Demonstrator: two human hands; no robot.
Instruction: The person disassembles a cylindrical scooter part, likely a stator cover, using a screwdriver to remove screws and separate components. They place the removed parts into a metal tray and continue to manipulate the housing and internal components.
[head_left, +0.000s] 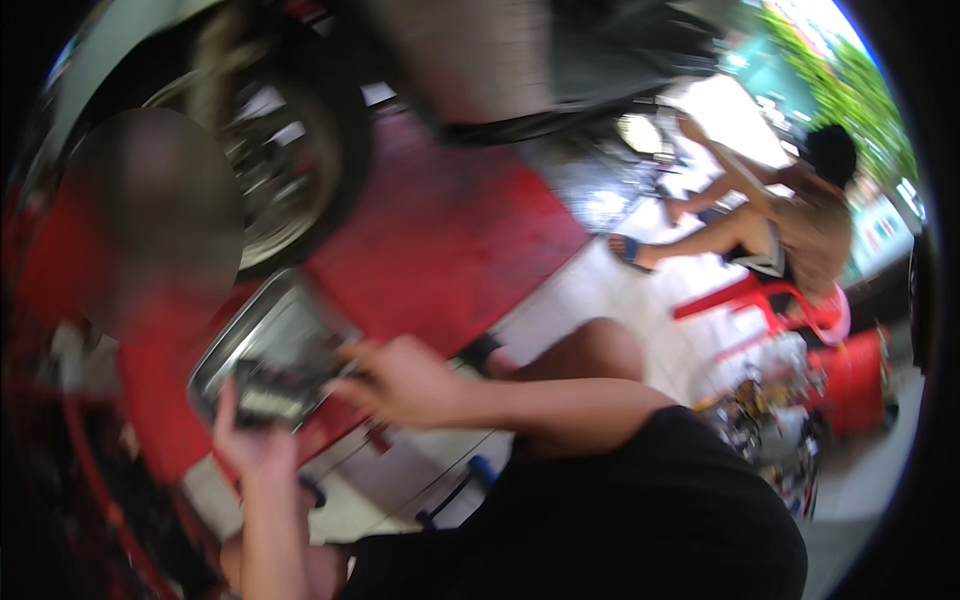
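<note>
My left hand [255,445] is below a dark, block-shaped part [270,392] with a pale lower side, holding it over a shallow metal tray [262,325]. One finger points up along the part's left end. My right hand [405,380] comes in from the right, its fingers closed in a pinch at the part's right end. Motion blur hides what, if anything, sits between those fingers. The tray's silver rim and far inner surface show behind the part.
A vehicle wheel [285,165] stands beyond the tray, by a red floor panel [450,235]. At right, another person [810,225] sits low, near a red stool [765,300]. Metal parts [755,405] and a red drum-shaped container [852,385] stand at lower right.
</note>
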